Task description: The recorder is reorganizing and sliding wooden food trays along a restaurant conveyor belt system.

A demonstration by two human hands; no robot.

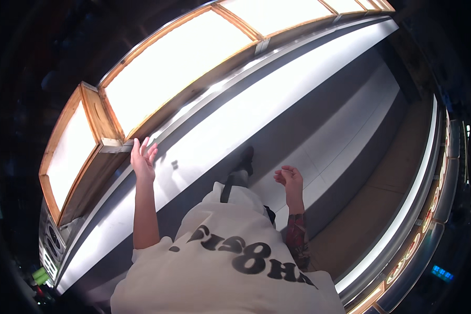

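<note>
My left hand [143,158] is raised in front of me with the fingers spread and straight, gripping nothing; its fingertips come up to the near corner of the long counter [157,78], just where a metal bracket [115,146] joins two of the wood-framed, brightly lit panels [172,63]. Whether the fingertips actually touch the metal edge I cannot tell; they are at least right beside it. Another lit panel in a wooden frame [70,152] turns the corner to the left of that hand. My right hand [289,179] hangs out to the right, well apart from the counter, its fingers curled loosely inward with nothing between them. Between the two hands, a little farther ahead, my dark shoe [244,159] is set on the pale floor strip [256,112] that runs along the base of the counter. A small dark speck [175,164] lies on that bright strip just right of my left hand. My pale shirt with large dark lettering [230,261] fills the near part of the view, and a patterned red sleeve [297,238] covers my right forearm. Far right, a curved display case with glowing trim [429,220] follows the edge of a brown floor [382,209].
</note>
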